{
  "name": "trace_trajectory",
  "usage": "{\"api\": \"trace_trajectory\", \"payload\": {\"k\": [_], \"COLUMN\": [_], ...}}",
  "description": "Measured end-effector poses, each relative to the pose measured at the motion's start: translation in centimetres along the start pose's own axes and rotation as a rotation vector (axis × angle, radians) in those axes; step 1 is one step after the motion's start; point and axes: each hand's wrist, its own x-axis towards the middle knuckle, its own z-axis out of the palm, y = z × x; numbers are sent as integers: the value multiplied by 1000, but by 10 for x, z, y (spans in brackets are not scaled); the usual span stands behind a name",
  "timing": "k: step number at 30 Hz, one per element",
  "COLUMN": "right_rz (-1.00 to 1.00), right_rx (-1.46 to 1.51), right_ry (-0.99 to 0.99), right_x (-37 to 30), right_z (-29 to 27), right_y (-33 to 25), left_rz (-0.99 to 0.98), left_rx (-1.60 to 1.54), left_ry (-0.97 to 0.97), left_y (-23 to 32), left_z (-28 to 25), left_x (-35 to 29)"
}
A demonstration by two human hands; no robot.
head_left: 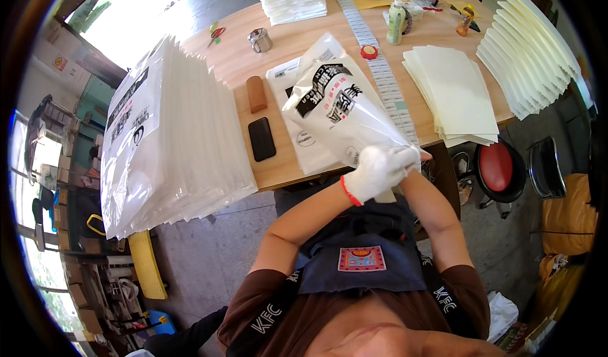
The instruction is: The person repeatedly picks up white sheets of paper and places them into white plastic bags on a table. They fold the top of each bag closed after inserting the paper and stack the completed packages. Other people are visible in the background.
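Observation:
A clear plastic bag point(373, 113) with black and red print lies slantwise over a flat printed white stack point(285, 81) on the table. Its near corner runs to my left hand point(379, 170), which wears a white knitted glove with a red cuff. The gloved fingers are closed on that corner. My right hand point(425, 157) meets it there, bare, with only a little of its fingers showing beside the glove; the rest is hidden. Under the glove a small cream edge point(385, 197) sticks out, possibly a sheet.
A tall fanned stack of plastic bags point(177, 135) stands at left, beside a black phone point(261, 139) and a brown cylinder point(256, 94). Cream sheets point(453, 94), a fanned cream pile point(529, 56), a bottle point(395, 23) and a metal cup point(259, 40) share the table. A red stool point(496, 167) is at right.

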Motion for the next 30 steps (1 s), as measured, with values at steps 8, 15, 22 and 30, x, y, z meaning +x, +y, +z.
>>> {"api": "trace_trajectory", "payload": {"k": [8,15,22,30], "right_rz": [28,-22,343,128], "right_rx": [-729,-726,-664,-752], "right_ry": [-330,227,-405,-675], "right_x": [-51,-125,-153,-217], "right_z": [-17,-19,-54,-74], "right_y": [-97,-47,-51,-91], "left_rz": [-600,-449,-779,-1380], "left_rx": [-12,-12,452,-577], "left_ry": [-91,-307,24,293], "left_y": [-53,-12,4,85], "left_z": [-19,-4,-49,-62], "left_x": [-53,-156,-275,-323]}}
